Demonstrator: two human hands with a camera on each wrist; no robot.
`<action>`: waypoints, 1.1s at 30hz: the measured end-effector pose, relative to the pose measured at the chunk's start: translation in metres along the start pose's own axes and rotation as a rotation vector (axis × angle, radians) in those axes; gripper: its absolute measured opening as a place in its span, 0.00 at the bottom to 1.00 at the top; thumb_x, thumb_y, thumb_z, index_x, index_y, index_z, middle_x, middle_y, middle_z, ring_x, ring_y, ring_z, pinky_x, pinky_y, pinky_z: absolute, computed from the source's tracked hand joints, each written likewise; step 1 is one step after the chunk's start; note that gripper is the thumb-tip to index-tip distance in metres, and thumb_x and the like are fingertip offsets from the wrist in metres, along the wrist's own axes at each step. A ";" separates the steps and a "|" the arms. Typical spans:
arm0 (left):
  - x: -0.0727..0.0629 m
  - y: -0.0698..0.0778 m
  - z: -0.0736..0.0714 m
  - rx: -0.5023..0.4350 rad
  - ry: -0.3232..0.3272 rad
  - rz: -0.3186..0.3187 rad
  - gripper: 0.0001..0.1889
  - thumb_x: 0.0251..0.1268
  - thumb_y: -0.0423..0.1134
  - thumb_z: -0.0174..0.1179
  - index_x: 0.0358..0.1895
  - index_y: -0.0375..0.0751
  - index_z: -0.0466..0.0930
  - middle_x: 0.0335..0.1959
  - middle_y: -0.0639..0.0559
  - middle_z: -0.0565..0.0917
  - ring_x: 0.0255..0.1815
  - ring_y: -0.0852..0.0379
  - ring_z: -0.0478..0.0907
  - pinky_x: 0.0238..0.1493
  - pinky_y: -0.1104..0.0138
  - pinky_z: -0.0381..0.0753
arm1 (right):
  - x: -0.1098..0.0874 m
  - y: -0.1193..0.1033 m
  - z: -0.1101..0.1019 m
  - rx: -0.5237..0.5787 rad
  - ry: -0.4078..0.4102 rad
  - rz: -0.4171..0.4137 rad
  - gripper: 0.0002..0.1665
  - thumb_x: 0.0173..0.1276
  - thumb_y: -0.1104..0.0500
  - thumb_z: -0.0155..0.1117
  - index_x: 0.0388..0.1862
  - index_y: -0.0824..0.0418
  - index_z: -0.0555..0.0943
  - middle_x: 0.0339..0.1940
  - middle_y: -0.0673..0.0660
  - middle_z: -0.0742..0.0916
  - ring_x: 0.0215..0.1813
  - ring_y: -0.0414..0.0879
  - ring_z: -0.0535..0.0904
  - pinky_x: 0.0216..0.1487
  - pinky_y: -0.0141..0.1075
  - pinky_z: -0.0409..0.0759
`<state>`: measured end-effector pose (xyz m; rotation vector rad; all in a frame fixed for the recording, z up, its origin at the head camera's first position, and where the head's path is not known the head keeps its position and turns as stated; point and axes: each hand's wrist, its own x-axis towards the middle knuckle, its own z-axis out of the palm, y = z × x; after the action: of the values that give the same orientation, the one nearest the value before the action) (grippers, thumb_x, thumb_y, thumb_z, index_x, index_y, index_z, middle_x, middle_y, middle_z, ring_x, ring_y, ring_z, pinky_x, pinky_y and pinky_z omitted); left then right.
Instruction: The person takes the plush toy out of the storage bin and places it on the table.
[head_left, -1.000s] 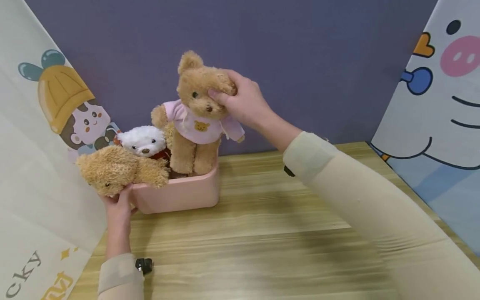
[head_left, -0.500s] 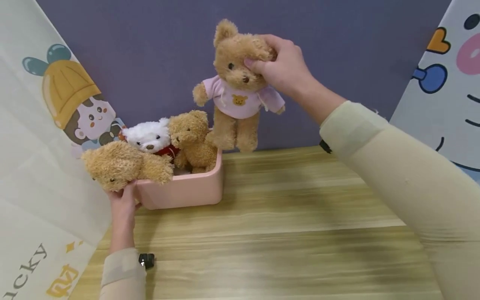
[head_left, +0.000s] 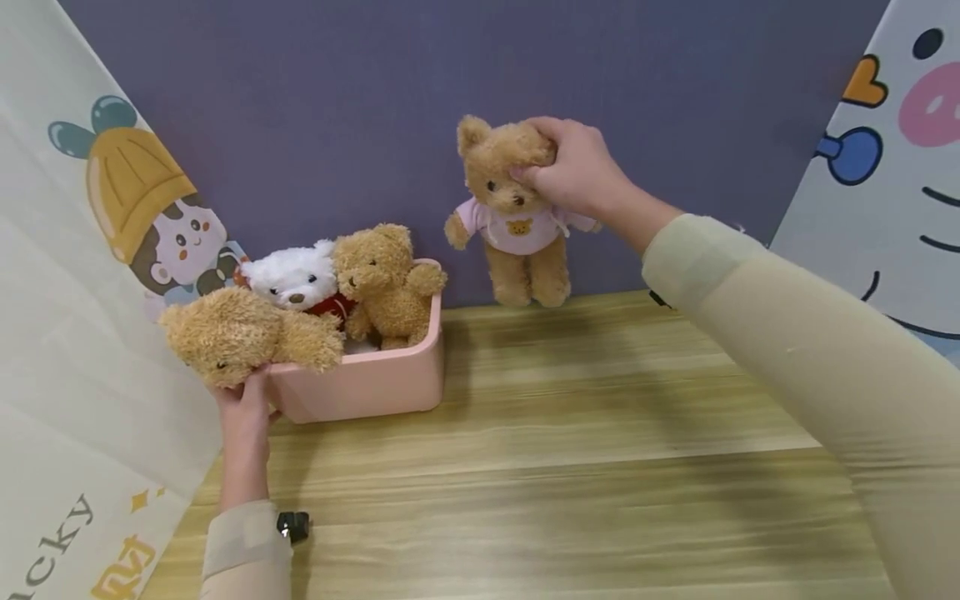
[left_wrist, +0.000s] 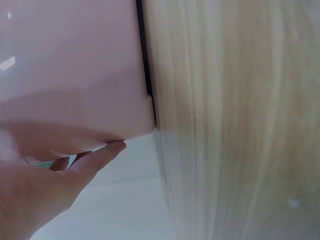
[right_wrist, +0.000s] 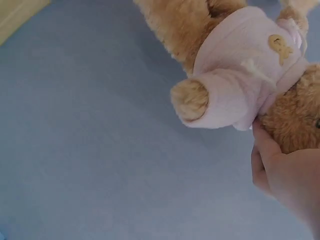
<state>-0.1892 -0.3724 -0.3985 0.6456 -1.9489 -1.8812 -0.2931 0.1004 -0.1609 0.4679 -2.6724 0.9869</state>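
In the head view my right hand (head_left: 581, 171) grips the head of a tan teddy bear (head_left: 523, 237) in a pale pink hoodie, holding it upright by the back wall, right of the bin. Its feet hang at about the table's back edge; contact cannot be told. The right wrist view shows the fingers at the neck of the bear (right_wrist: 245, 65). My left hand (head_left: 243, 408) holds the left end of a pink storage bin (head_left: 360, 387); in the left wrist view fingertips touch the bin (left_wrist: 75, 75). A tan plush bear (head_left: 232, 333) lies across its rim above that hand.
Inside the bin sit a white plush bear (head_left: 292, 279) with red clothing and a brown teddy bear (head_left: 390, 292). The wood-grain table (head_left: 525, 467) meets a grey-blue back wall (head_left: 337, 100). Printed panels stand left (head_left: 45, 317) and right (head_left: 900, 217).
The hoodie bear has been lifted out of the bin, carried right, then lowered beside it by the right hand. The brown bear is now uncovered. The left hand stays on the bin.
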 end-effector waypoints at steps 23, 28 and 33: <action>-0.003 -0.003 0.003 -0.055 0.027 0.040 0.42 0.78 0.52 0.58 0.83 0.72 0.38 0.89 0.52 0.55 0.85 0.49 0.56 0.31 0.70 0.81 | -0.009 0.065 0.071 0.082 -0.054 0.131 0.42 0.77 0.47 0.68 0.85 0.48 0.65 0.78 0.63 0.74 0.76 0.61 0.71 0.75 0.59 0.75; -0.001 -0.003 0.005 -0.035 0.019 0.041 0.43 0.78 0.53 0.57 0.83 0.72 0.37 0.89 0.51 0.55 0.85 0.47 0.56 0.31 0.70 0.80 | -0.013 0.075 0.078 0.101 -0.057 0.153 0.41 0.77 0.48 0.68 0.85 0.49 0.65 0.77 0.64 0.74 0.76 0.62 0.71 0.75 0.61 0.74; 0.000 -0.003 0.005 -0.059 0.023 0.036 0.42 0.77 0.51 0.58 0.82 0.71 0.38 0.88 0.51 0.57 0.84 0.48 0.57 0.33 0.68 0.81 | -0.013 0.082 0.085 0.109 -0.064 0.129 0.41 0.76 0.50 0.70 0.84 0.51 0.66 0.75 0.65 0.75 0.74 0.62 0.73 0.74 0.61 0.75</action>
<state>-0.1911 -0.3684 -0.4015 0.6084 -1.8718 -1.8937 -0.3228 0.1059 -0.2759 0.3579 -2.7447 1.1778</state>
